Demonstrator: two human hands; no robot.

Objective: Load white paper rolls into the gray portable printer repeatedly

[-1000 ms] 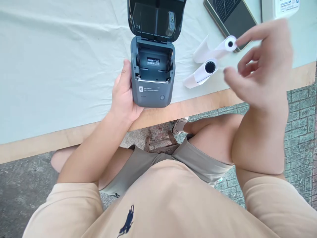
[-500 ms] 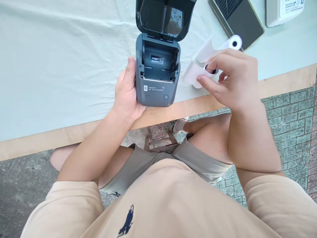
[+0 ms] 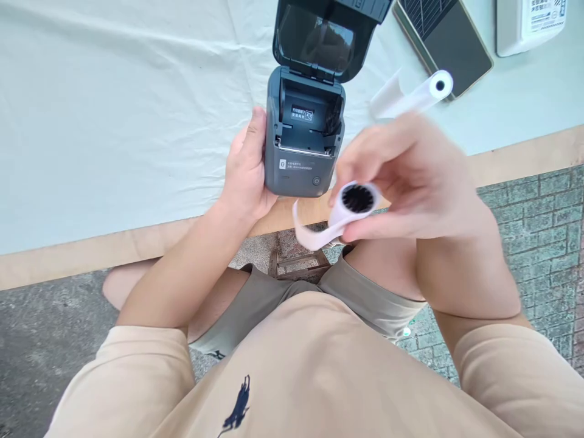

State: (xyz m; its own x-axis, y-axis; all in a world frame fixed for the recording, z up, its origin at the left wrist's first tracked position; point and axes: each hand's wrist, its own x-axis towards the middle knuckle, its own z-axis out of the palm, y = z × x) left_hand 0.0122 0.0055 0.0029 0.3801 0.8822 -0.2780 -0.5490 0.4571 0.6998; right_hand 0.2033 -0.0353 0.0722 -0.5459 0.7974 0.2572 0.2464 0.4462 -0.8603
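My left hand (image 3: 249,167) grips the left side of a dark grey label printer (image 3: 303,134). Its lid (image 3: 319,39) stands open, and the roll compartment holds nothing but a printed sticker on its inner wall. In front and to the right of the printer, my right hand (image 3: 406,176) pinches a small white paper roll (image 3: 340,213) with a black core. A loose paper end curls out from that roll to the left. Some of the right hand is blurred by motion. Behind it, a second white roll (image 3: 422,94) lies on the table with its paper end spread out.
A flat dark device with a gold edge (image 3: 458,52) lies at the back right, touching or close to the second roll. Beyond it stands a white box-like object (image 3: 520,33) with a printed label. A pale cloth (image 3: 114,121) covers the table up to its wooden front edge (image 3: 91,252).
My right hand has lifted the small paper roll off the table and brought it left and nearer my body. The printer in my left hand has shifted slightly right in view.
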